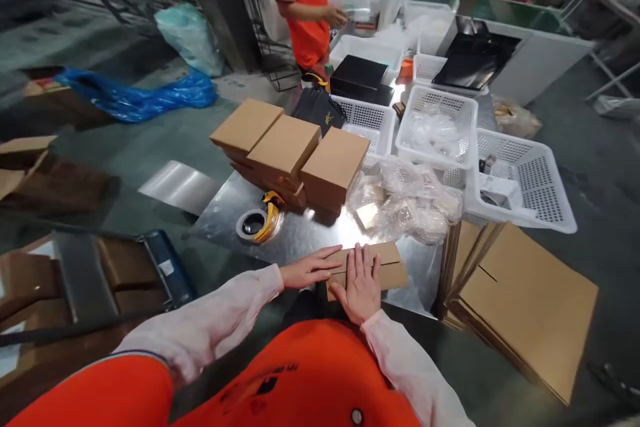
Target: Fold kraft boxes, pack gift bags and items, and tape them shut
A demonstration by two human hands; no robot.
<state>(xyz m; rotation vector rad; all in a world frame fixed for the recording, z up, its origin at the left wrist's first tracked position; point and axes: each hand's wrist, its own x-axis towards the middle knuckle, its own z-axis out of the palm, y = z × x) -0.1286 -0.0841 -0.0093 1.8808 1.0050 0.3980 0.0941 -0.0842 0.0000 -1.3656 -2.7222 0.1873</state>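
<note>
Shiny sheet metal is covering the table [300, 233] I am working at, and it is glaring under the overhead light. Going from the left, a tape dispenser [260, 221] with a yellow frame is lying on the metal, well apart from my hands. Behind it, closed brown boxes [290, 150] are sitting in a stack.

My left hand [307, 270] is reaching in from the left with its fingers straight and held together, the tips resting on the left end of the small cardboard box [387, 265] that is lying at the near edge of the table, right in front of me. My right hand [363, 283] is lying palm down on top of the same box, fingers spread and pointing away from me, wrist bent up from the sleeve. Neither hand is gripping anything; both are pressing flat.

I judge that I am flattening the flaps shut along the centre seam, so the closing step is in hand. As I read it, the next move calls for keeping one palm on the seam while the other goes left for the dispenser, or the flaps may spring up.

Further right, crumpled clear bags [405, 197] are lying just behind the box, white baskets [520, 187] are standing beyond them, and flat cartons [520, 300] are leaning at the table's right edge. At the far end, a person in orange [300, 0] is working.
</note>
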